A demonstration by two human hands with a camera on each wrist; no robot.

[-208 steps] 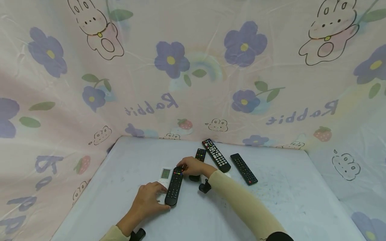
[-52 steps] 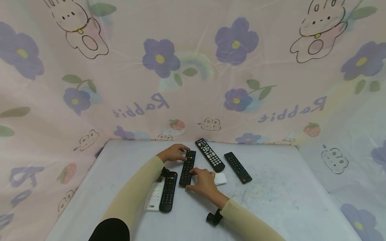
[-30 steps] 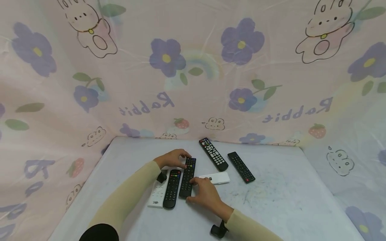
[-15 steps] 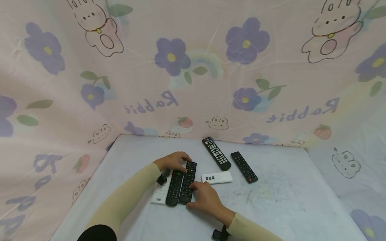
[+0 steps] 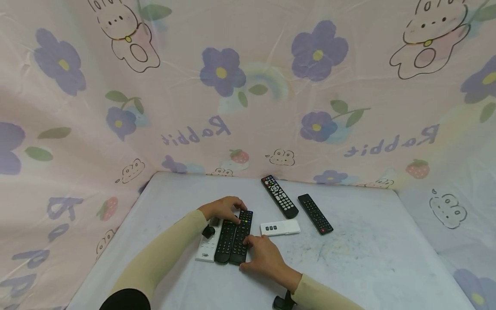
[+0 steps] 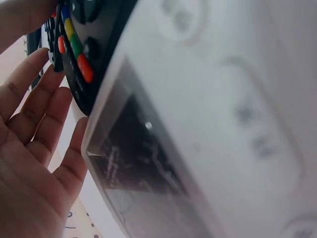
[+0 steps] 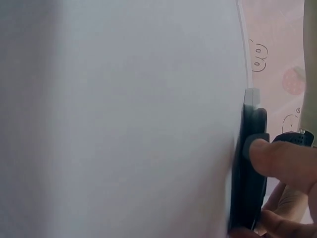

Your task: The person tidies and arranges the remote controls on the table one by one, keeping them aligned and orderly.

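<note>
Three remote controls lie side by side in the head view: a white one with a small screen (image 5: 206, 250), a black one with rounded ends (image 5: 224, 245) and a longer black one (image 5: 242, 241) on the right. My left hand (image 5: 224, 208) reaches over the tops of the first two and holds the longer black remote by its far end. At its near right corner, my right hand (image 5: 267, 257) grips it with thumb and fingers. In the left wrist view, the white remote (image 6: 237, 129) fills most of the picture. The right thumb (image 7: 265, 156) presses the black remote's end in the right wrist view.
A small white remote (image 5: 280, 227) lies crosswise to the right of the row. Behind it are a black remote with white buttons (image 5: 280, 197) and another black remote (image 5: 315, 214), both slanted. A printed curtain (image 5: 248, 86) hangs along the white table's (image 5: 360, 258) back and sides.
Both hands have drawn the longer black remote nearer and left, until it lies against the rounded black one. Earlier, the hands were at the rounded black remote beside the white one.
</note>
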